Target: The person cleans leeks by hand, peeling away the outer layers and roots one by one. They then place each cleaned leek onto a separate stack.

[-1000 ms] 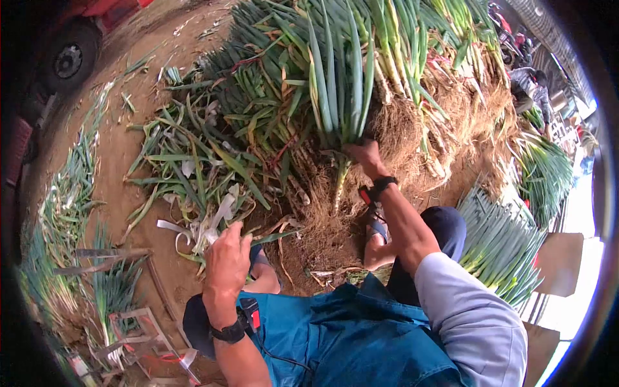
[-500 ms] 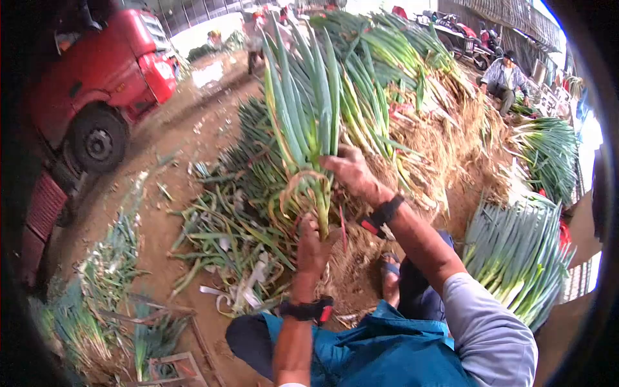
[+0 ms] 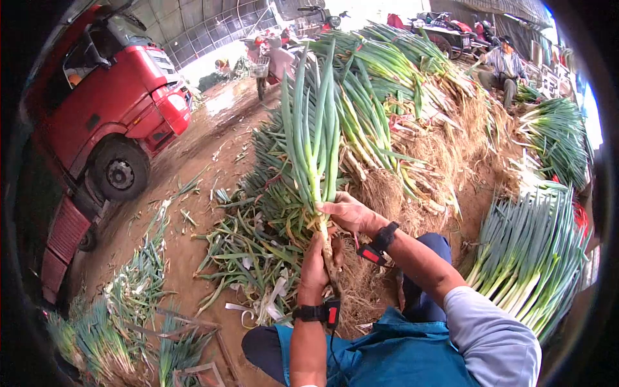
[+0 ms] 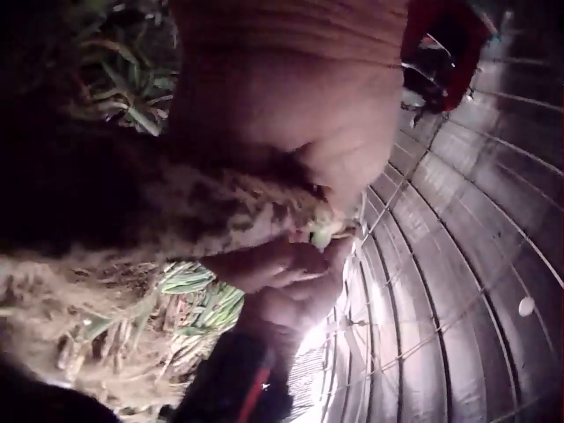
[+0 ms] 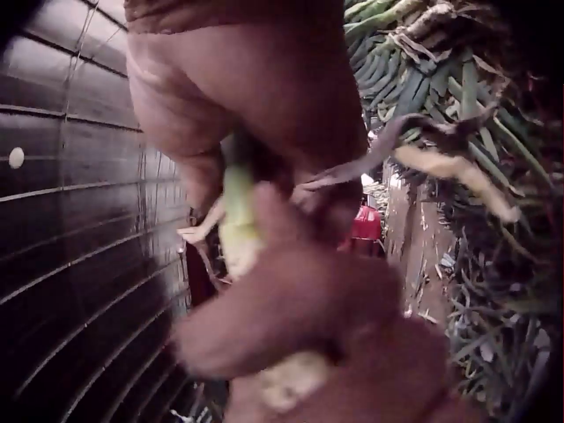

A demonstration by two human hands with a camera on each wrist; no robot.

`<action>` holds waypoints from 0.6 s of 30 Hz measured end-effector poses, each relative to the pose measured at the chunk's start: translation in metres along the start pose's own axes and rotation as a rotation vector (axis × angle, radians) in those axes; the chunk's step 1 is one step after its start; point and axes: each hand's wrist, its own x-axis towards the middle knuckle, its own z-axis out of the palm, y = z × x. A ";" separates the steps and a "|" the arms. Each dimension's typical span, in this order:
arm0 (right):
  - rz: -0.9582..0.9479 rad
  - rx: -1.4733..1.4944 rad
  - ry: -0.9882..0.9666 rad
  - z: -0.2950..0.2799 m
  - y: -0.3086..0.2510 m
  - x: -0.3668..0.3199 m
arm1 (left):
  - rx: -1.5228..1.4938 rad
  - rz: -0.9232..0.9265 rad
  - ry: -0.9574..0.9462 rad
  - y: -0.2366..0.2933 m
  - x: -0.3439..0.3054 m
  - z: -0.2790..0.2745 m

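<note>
A leafy green onion stands upright in front of me, its long leaves pointing up and away. My right hand pinches it where the leaves meet the pale stem, thumb across the front. Lower down, my left hand is curled round the stem. Brown, soil-covered roots run past the left palm in the left wrist view. In the right wrist view the pale stalk passes between both hands, and a loose dry strip of leaf dangles beside the right hand.
A big heap of untrimmed green onions with matted roots rises ahead. Stripped leaves litter the ground at left. To the right lies a bundle of cleaner green onions. A red truck stands far left; a seated person is at the back right.
My right hand has raised the onion off the heap's edge. The left hand, earlier apart from it, has come over to grip the stem. The head view has tilted up, showing more truck.
</note>
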 end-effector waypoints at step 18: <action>0.098 -0.472 -0.056 0.002 0.050 -0.058 | 0.232 0.233 0.686 0.014 0.017 -0.063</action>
